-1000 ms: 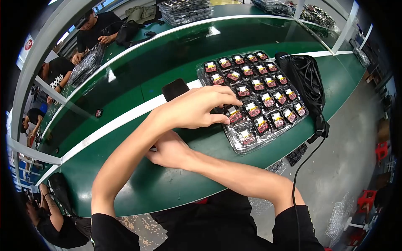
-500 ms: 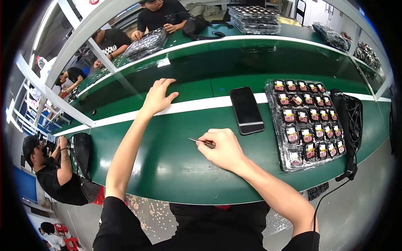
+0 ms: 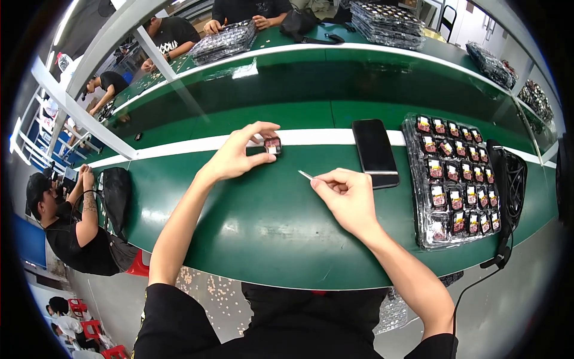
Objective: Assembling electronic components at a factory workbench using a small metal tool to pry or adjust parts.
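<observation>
Between the thumb and fingers of my left hand is a small black pack with a reddish and white face, held just above the white strip on the bench. My right hand pinches thin metal tweezers, their tip pointing left toward the pack. The two hands are apart. Right of them lies a clear plastic tray with rows of similar black packs, their faces reddish, white and yellow. A dark phone rests between my right hand and the tray.
A black bundled cable lies along the tray's right side. White frame posts rise at the left. A clear panel edge runs across the far side. Co-workers sit opposite and at left, near a black bag and stacked trays.
My left hand was empty with spread fingers over the white strip; now it holds a small pack. My right hand has lifted slightly and turned the tweezers. The whole view has shifted a little.
</observation>
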### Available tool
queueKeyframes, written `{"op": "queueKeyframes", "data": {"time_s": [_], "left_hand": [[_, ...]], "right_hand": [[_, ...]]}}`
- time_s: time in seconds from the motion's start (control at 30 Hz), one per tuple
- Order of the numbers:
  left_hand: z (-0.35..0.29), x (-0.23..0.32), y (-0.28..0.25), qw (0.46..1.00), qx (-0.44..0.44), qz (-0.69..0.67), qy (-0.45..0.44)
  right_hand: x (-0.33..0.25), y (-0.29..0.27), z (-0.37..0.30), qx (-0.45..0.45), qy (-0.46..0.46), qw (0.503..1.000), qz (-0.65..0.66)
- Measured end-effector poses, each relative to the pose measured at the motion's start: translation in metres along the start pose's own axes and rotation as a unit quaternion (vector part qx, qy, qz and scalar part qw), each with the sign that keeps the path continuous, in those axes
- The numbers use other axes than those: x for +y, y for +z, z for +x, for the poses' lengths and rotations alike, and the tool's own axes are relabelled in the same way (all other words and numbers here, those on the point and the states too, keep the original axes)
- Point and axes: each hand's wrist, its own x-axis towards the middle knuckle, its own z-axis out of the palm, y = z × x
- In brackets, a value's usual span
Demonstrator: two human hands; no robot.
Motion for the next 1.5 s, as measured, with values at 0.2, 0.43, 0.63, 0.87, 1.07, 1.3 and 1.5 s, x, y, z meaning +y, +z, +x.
{"op": "queueKeyframes", "data": {"time_s": [0.2,0.43,0.63,0.87,1.07,1.3,1.5], "left_hand": [[-0.047,0.045,0.019,0.988,-0.101,-0.118,-0.015],[-0.056,0.045,0.03,0.999,0.003,0.043,0.031],[-0.06,0.039,0.029,0.996,0.0,0.085,0.007],[-0.062,0.033,0.035,0.996,0.02,0.05,0.065],[-0.064,0.037,0.039,0.997,-0.003,0.04,0.06],[-0.064,0.038,0.05,0.998,0.026,0.0,0.06],[-0.064,0.039,0.05,0.998,0.025,-0.003,0.051]], "right_hand": [[-0.008,0.004,-0.001,-0.02,0.016,0.999,0.019],[-0.004,0.005,-0.003,-0.027,0.028,0.999,0.033],[-0.009,0.007,-0.005,-0.043,0.044,0.998,-0.005],[-0.009,0.011,-0.009,-0.059,-0.038,0.995,-0.066],[-0.015,0.014,-0.01,-0.064,-0.085,0.985,-0.136],[-0.015,0.016,-0.012,-0.067,-0.107,0.976,-0.175],[-0.014,0.018,-0.012,-0.072,-0.139,0.971,-0.183]]}}
